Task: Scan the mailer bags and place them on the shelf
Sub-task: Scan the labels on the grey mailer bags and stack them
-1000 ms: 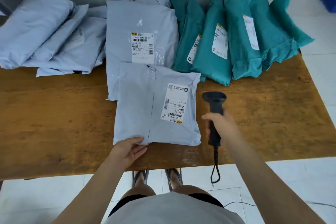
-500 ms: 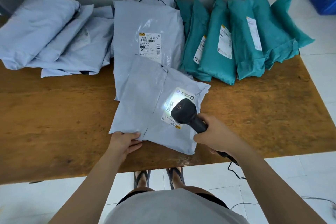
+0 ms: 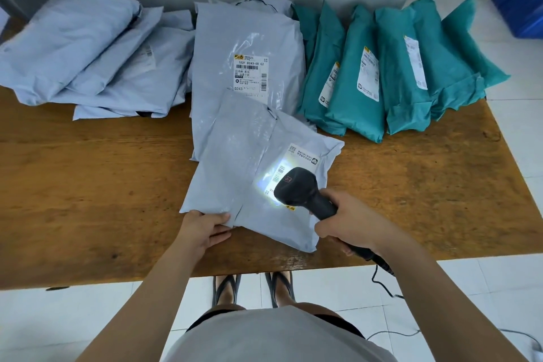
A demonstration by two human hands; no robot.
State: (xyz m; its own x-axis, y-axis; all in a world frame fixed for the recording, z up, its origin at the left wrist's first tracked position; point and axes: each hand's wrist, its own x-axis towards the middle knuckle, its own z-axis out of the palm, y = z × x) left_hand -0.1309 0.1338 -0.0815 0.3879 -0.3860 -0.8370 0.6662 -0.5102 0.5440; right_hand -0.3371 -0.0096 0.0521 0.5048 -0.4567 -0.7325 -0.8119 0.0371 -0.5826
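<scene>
A grey mailer bag point(image 3: 244, 161) lies tilted on the wooden table point(image 3: 88, 179), near its front edge. My left hand point(image 3: 202, 228) pinches the bag's near-left corner. My right hand point(image 3: 349, 223) grips a black barcode scanner point(image 3: 299, 189) held just above the bag's white label point(image 3: 296, 160). The scanner's white light falls on the label's barcodes. Behind this bag lies a larger grey mailer bag point(image 3: 246, 50) with its label facing up.
Several grey mailer bags point(image 3: 88, 53) are stacked at the back left. A row of several teal mailer bags point(image 3: 390, 67) leans at the back right. A blue bin point(image 3: 523, 0) stands on the floor at far right. The scanner cable point(image 3: 382, 279) hangs off the table's front edge.
My right hand swung the scanner from upright beside the bag to over its label, and the scan light came on. The bag turned slightly clockwise under my left hand.
</scene>
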